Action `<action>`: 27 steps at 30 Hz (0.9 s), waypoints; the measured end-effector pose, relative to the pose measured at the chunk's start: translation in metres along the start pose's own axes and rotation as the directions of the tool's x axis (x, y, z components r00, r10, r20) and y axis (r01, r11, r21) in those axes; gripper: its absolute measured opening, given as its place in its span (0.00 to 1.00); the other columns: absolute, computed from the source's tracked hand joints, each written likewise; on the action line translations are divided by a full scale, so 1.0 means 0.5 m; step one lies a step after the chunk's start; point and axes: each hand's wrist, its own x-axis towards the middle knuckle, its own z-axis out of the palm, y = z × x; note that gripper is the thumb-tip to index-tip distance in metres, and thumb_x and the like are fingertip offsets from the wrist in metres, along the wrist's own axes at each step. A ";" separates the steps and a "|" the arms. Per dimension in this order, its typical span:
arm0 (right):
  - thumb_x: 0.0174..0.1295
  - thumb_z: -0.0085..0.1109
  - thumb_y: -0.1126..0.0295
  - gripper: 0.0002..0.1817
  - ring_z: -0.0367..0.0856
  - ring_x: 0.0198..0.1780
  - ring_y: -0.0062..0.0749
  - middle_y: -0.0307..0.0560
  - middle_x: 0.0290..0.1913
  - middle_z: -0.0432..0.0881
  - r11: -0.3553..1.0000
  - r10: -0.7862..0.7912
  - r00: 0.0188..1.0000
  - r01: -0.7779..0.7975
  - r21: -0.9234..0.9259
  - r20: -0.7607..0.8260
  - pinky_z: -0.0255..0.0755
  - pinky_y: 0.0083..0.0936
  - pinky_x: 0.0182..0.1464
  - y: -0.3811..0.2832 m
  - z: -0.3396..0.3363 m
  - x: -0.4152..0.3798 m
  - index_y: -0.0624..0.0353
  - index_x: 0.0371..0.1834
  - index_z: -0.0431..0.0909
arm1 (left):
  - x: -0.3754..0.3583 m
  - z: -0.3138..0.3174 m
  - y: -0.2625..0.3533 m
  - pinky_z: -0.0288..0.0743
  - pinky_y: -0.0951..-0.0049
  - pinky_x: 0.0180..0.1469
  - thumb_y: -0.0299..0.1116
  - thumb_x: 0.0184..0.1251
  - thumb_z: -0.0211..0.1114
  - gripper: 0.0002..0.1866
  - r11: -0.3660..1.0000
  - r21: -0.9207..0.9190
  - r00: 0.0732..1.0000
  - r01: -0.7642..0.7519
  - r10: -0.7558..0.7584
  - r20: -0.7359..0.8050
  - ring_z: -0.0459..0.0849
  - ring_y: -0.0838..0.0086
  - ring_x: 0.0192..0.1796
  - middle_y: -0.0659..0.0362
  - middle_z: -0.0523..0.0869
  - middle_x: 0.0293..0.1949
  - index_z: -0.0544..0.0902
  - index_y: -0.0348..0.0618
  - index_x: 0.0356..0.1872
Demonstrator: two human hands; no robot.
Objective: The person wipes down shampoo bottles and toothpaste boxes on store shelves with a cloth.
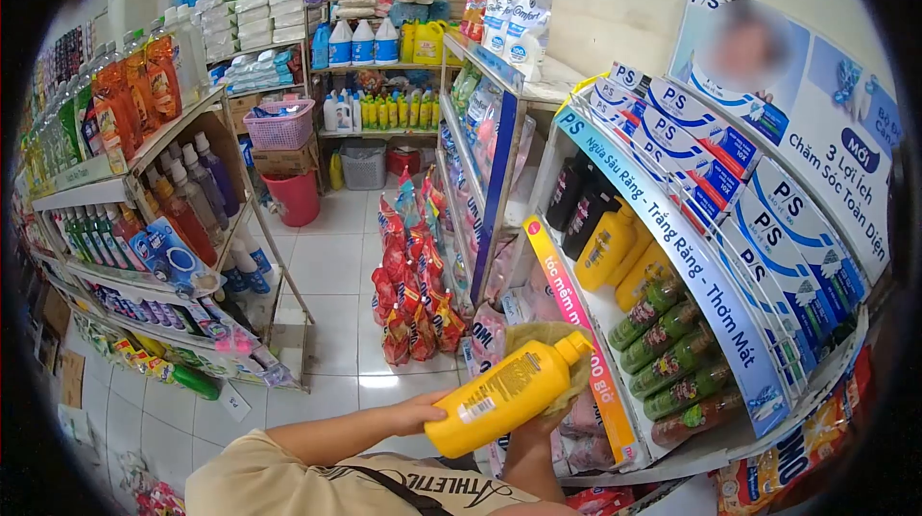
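Far to the left of the yellow bottle (pixel 499 396), a shelf (pixel 84 173) carries orange bottles (pixel 163 84) on top, with a blue box (pixel 173 257) on a lower level. Beyond the yellow bottle and to its left, a pink basket (pixel 279 122) sits above a red bucket (pixel 290 199), which stands on the tiled floor (pixel 327 262). Well behind the yellow bottle, white jugs (pixel 360 44) line a back shelf (pixel 384 66). Nearer to it, just beyond and left, red bags (pixel 413 276) stand grouped on the floor.

At the yellow bottle's lower end, the left hand (pixel 423 413) has its grip closed on the base. The yellow bottle is held tilted, its base low on the left and its pump (pixel 574 347) high on the right, printed label upward. Behind its pump end, a dull yellow cloth (pixel 538 332) lies against it; the right hand (pixel 538 428) is there, largely hidden, and I cannot tell how its grip is set.

Right of the yellow bottle, a rack (pixel 663 238) holds black bottles (pixel 588 218), yellow pump bottles (pixel 605 247) and green bottles (pixel 667 367) lying in a row. Farthest right of it are toothpaste boxes (pixel 768 228) and a poster (pixel 845 151).
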 end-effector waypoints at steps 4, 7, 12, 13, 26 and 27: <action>0.58 0.43 0.40 0.32 0.73 0.51 0.37 0.42 0.52 0.72 0.965 0.057 0.906 -0.157 -0.208 -0.421 0.69 0.38 0.53 0.036 0.031 0.009 0.52 0.57 0.63 | 0.011 -0.066 -0.051 0.68 0.60 0.52 0.62 0.50 0.53 0.41 0.783 -0.555 0.872 0.283 0.032 0.489 0.71 0.58 0.56 0.51 0.72 0.55 0.63 0.46 0.62; 0.49 0.57 0.40 0.40 0.73 0.49 0.35 0.42 0.50 0.71 0.914 0.137 0.941 -0.240 -0.328 -0.308 0.69 0.36 0.52 0.085 0.032 -0.017 0.54 0.59 0.58 | 0.012 -0.019 0.002 0.71 0.59 0.44 0.62 0.51 0.53 0.38 0.613 -0.757 0.941 0.228 0.061 0.332 0.77 0.58 0.47 0.50 0.75 0.50 0.67 0.46 0.58; 0.39 0.68 0.42 0.53 0.68 0.53 0.33 0.43 0.54 0.65 0.899 0.034 0.999 -0.034 -0.436 -0.008 0.68 0.31 0.52 0.083 0.030 -0.023 0.55 0.63 0.49 | 0.020 -0.035 0.030 0.69 0.65 0.48 0.54 0.57 0.55 0.34 0.987 -0.160 0.999 -0.022 0.016 -0.036 0.73 0.67 0.50 0.54 0.72 0.51 0.62 0.47 0.61; 0.38 0.70 0.44 0.54 0.67 0.55 0.32 0.43 0.56 0.63 0.897 -0.056 0.998 0.044 -0.440 -0.014 0.67 0.30 0.52 0.085 0.022 -0.015 0.56 0.64 0.47 | 0.029 -0.041 0.029 0.68 0.66 0.50 0.50 0.58 0.56 0.34 0.994 0.083 0.982 -0.070 0.083 -0.169 0.71 0.68 0.53 0.54 0.70 0.54 0.59 0.46 0.62; 0.39 0.72 0.51 0.59 0.61 0.60 0.34 0.47 0.61 0.57 0.636 0.009 0.987 0.120 -0.762 0.163 0.62 0.30 0.58 0.057 0.057 0.011 0.59 0.67 0.38 | 0.048 0.052 0.111 0.61 0.68 0.60 0.39 0.37 0.78 0.49 0.769 0.525 0.875 -0.366 0.476 -0.086 0.67 0.70 0.60 0.56 0.70 0.56 0.58 0.39 0.61; 0.39 0.72 0.50 0.59 0.61 0.60 0.33 0.48 0.61 0.56 0.626 0.015 0.988 0.112 -0.772 0.156 0.62 0.30 0.58 0.051 0.073 0.007 0.59 0.67 0.39 | 0.050 0.051 0.118 0.61 0.68 0.60 0.39 0.36 0.78 0.49 0.768 0.552 0.914 -0.325 0.406 -0.027 0.67 0.71 0.60 0.56 0.70 0.56 0.58 0.39 0.61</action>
